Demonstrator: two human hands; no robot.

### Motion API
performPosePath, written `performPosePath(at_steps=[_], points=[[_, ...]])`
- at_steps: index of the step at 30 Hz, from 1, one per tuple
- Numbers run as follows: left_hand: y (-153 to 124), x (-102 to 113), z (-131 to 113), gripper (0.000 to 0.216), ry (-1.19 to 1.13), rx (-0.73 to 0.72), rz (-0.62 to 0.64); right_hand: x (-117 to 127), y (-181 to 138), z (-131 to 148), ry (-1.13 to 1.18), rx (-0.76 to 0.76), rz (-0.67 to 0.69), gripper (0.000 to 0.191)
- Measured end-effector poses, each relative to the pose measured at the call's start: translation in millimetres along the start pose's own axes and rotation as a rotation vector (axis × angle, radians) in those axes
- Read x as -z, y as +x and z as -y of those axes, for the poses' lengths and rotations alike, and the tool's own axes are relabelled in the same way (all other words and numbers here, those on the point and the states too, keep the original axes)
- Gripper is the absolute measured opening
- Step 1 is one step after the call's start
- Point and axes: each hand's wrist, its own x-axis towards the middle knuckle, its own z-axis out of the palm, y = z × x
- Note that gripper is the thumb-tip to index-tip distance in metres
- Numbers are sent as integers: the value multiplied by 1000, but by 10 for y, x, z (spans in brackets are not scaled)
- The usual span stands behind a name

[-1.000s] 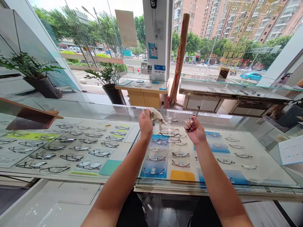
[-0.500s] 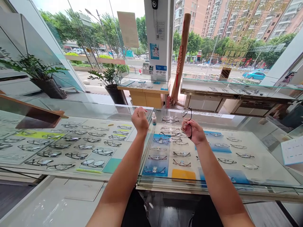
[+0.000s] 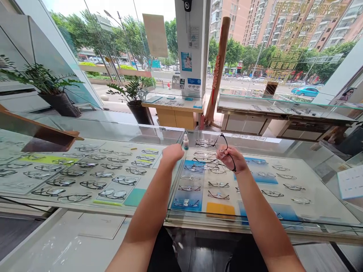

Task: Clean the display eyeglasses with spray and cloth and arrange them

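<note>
My right hand (image 3: 233, 160) pinches a pair of dark-framed eyeglasses (image 3: 227, 139) above the glass display case (image 3: 181, 208). The glasses are turned on edge, one lens above my fingers and the other lower down. My left hand (image 3: 172, 152) is closed, with its back toward me; what lies in its fingers, if anything, is hidden. Just beyond and to the right of that hand a small white bottle (image 3: 186, 143) stands upright on the glass top. I cannot tell whether hand and bottle touch.
Under the glass lie rows of eyeglasses (image 3: 95, 184) on both sides. A wooden piece (image 3: 39, 126) rests at the left of the counter, and a white card (image 3: 350, 181) stands at the right. Potted plants (image 3: 138, 102) and more display counters are by the windows.
My left hand has dropped from a raised fist and turned toward the bottle, moving slightly right. The glasses in my right hand have tilted, their lower rim swinging right.
</note>
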Motion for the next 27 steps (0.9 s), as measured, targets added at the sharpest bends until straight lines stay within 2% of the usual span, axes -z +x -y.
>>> performPosePath(at_steps=[3, 4, 6, 7, 9, 10, 11, 13, 15, 17, 21, 25, 27], points=[[-36, 22, 16, 17, 45, 61, -41, 14, -1, -2, -44, 6, 37, 42], [-62, 35, 1, 19, 39, 67, -95, 13, -3, 0, -57, 6, 45, 43], [-141, 59, -64, 25, -56, -26, -334, 3, -8, 8, -71, -10, 59, 46], [-193, 66, -115, 30, -149, -141, -507, -4, -12, 13, -71, -21, 67, 47], [-315, 57, -242, 38, -351, -490, -839, -15, -20, 25, -55, -45, 89, 48], [-380, 37, -312, 41, -421, -684, -950, -17, -25, 32, -42, -54, 100, 49], [-442, 4, -382, 45, -457, -857, -1009, -15, -29, 40, -31, -63, 107, 49], [-548, -93, -509, 63, -454, -1096, -1004, 2, -39, 58, -23, -79, 116, 50], [-617, -216, -608, 81, -435, -1172, -927, 37, -49, 73, -35, -106, 129, 51], [-649, -331, -672, 86, -444, -1157, -860, 82, -57, 81, -53, -149, 161, 50], [-667, -448, -721, 72, -503, -1117, -817, 148, -67, 80, -68, -209, 187, 46], [-671, -454, -728, 66, -557, -1120, -772, 142, -79, 131, -106, -222, 149, 48], [-651, -459, -725, 67, -575, -1106, -779, 143, -86, 194, -189, -217, 80, 45]])
